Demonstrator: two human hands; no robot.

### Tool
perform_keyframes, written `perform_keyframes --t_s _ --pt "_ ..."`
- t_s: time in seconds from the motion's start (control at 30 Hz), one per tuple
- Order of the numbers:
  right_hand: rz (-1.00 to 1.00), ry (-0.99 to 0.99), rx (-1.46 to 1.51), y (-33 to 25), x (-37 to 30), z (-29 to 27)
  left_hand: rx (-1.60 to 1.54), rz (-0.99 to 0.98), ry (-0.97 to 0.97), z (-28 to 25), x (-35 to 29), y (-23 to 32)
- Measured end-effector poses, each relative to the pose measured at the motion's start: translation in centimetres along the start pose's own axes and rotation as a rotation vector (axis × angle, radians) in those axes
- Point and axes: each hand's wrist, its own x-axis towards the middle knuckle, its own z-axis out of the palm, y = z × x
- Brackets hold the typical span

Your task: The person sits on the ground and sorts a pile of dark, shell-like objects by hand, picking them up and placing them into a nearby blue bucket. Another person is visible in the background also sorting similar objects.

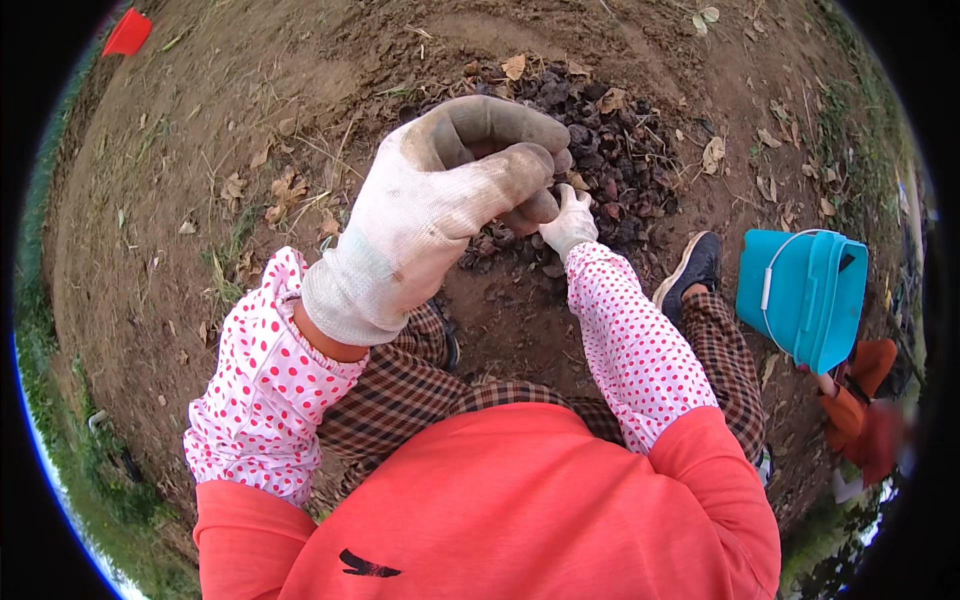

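Two off-white knitted gloves (365,270): one per hand, soiled at the fingers, presumably worn against dirt.
Left hand (440,200): raised high, fingers curled with the thumb drawn close to them; from here I cannot tell whether anything is pinched inside.
Right hand (572,222): down at the heap's near edge, fingers bent; their grip, if any, is hidden from me.
Heap of dark, purplish-brown, shrivelled pieces (625,150): one, on bare soil just beyond the right hand, probably for easy reach; pieces too many to count.
Teal plastic bucket with white-gripped handle (790,290): one, well to the right of the right hand, perhaps parked clear of the elbow.
Red tub (128,32): one, far off beyond the left hand, leftward.
White sleeves with red dots (630,340): two, one behind each hand, likely shielding the forearms.
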Motion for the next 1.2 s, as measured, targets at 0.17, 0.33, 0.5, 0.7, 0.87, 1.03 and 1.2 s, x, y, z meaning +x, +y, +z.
perform_keyframes --t_s 0.17,0.33,0.5,0.7,0.87,1.03,1.2 --pt "0.093 -0.046 0.042 -2.2 0.0 -0.4 0.011 0.004 -0.007 0.2 0.2 -0.3" --pt "-0.017 0.009 -0.021 -0.6 -0.8 0.1 0.037 0.02 0.026 0.1 0.3 -0.5" --pt "-0.097 0.14 0.088 2.0 -0.8 3.1 0.061 -0.016 -0.017 0.5 0.5 -0.2" --pt "0.079 0.083 0.088 -1.4 -0.2 2.9 0.035 -0.02 0.028 0.6 0.5 -0.6" --pt "0.116 -0.011 -0.059 -2.2 0.4 1.5 0.04 -0.028 -0.002 0.7 0.8 -0.5" --pt "-0.084 -0.034 0.001 -0.3 1.1 1.6 0.057 -0.026 0.03 0.2 0.4 -0.6" --pt "-0.272 0.122 0.309 5.8 1.3 3.8 0.049 -0.003 -0.009 0.3 0.6 -0.3"
